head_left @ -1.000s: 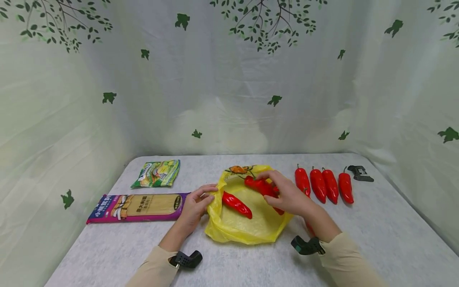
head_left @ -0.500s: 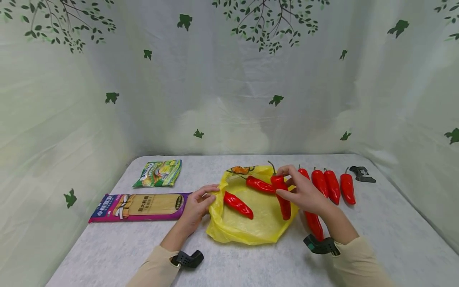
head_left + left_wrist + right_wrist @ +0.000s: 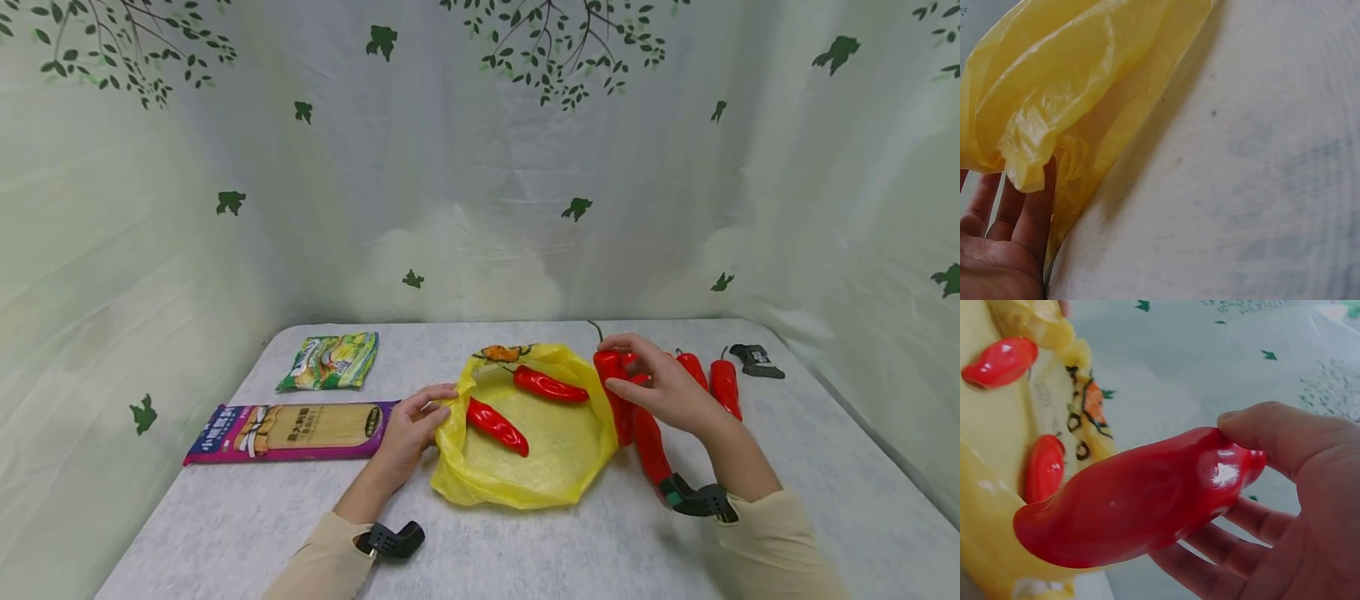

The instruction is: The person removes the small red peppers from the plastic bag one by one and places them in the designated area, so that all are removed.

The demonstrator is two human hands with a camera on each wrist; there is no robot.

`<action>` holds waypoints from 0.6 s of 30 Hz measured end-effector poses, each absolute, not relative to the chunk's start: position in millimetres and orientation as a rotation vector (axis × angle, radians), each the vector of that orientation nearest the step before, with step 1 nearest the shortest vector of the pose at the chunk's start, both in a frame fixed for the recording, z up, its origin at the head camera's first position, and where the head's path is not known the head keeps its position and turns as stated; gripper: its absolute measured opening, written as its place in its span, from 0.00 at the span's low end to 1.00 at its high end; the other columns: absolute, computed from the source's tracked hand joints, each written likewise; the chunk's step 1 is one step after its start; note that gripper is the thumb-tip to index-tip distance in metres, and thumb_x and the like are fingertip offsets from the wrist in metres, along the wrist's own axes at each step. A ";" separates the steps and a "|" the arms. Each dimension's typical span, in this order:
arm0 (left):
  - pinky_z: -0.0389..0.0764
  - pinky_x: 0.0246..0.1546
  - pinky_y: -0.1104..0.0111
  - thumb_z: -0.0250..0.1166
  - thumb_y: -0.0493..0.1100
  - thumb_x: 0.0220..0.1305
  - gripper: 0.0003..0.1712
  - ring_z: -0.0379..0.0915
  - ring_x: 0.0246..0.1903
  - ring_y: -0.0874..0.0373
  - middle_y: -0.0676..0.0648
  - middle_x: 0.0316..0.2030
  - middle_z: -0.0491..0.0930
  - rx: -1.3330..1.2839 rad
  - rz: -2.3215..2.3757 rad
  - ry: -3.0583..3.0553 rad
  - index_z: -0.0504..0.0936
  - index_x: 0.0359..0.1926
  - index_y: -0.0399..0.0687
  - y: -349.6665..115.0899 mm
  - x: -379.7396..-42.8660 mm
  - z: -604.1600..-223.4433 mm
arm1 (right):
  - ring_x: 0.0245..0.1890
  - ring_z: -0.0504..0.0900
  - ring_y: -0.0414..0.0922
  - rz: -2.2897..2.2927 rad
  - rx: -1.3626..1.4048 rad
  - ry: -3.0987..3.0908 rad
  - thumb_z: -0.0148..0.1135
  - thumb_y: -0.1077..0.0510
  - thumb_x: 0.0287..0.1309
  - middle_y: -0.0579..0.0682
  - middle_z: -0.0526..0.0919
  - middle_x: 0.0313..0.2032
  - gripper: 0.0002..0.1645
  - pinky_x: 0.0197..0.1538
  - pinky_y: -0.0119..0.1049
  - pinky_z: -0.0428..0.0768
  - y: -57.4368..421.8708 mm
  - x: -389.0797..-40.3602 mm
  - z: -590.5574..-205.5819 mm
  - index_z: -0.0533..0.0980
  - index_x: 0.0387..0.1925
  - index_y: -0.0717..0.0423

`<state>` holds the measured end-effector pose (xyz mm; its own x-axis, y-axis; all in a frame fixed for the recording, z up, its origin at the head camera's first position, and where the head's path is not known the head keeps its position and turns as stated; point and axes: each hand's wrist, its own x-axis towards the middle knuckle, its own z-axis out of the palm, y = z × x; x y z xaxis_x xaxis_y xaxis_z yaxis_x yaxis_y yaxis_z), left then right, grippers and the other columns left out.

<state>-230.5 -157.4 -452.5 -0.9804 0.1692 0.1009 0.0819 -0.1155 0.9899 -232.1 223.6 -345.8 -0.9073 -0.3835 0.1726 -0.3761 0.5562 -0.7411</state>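
My right hand [image 3: 654,387] grips a shiny red chili pepper [image 3: 1135,497] near its stem end, thumb on one side and fingers on the other. In the head view the pepper hangs, tip down, at the right rim of a yellow plastic bag [image 3: 555,475]. Inside the rolled-down bag lie two more red peppers, one pepper [image 3: 497,427] on the left and another pepper [image 3: 551,385] towards the back. My left hand [image 3: 408,429] touches the bag's left rim. Its fingers [image 3: 1035,219] are fairly straight against the yellow plastic in the left wrist view; the thumb is hidden there.
Several red peppers [image 3: 724,387] lie right of the bag, partly behind my right hand and wrist. A black item with a white label [image 3: 757,361] is beyond them. At left lie a purple pasta pack [image 3: 292,432] and a green snack-like packet [image 3: 328,361].
My right hand has lifted a pepper from the bag's right side and carried it right, to the rim. Two peppers stay inside. The left hand keeps its place.
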 end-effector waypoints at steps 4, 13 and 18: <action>0.85 0.41 0.70 0.61 0.38 0.69 0.20 0.77 0.47 0.61 0.46 0.64 0.72 0.270 2.280 2.056 0.76 0.58 0.33 -157.0 -231.2 -452.2 | 0.55 0.77 0.57 -1.306 -0.624 2.748 0.66 0.52 0.63 0.56 0.73 0.62 0.31 0.41 0.41 0.87 234.1 -230.8 -339.7 0.65 0.64 0.44; 0.85 0.42 0.71 0.61 0.39 0.70 0.20 0.77 0.47 0.61 0.46 0.65 0.72 0.265 2.273 2.065 0.76 0.58 0.33 -157.7 -231.9 -451.8 | 0.55 0.77 0.58 -1.256 -0.585 2.716 0.67 0.52 0.62 0.59 0.76 0.58 0.30 0.42 0.43 0.87 250.9 -230.0 -335.2 0.66 0.62 0.48; 0.85 0.41 0.71 0.60 0.38 0.70 0.20 0.77 0.46 0.62 0.44 0.66 0.71 0.268 2.266 2.066 0.76 0.59 0.32 -157.7 -231.2 -452.0 | 0.55 0.77 0.56 -1.247 -0.568 2.692 0.67 0.51 0.62 0.58 0.76 0.58 0.28 0.42 0.39 0.87 261.7 -229.0 -334.6 0.67 0.60 0.48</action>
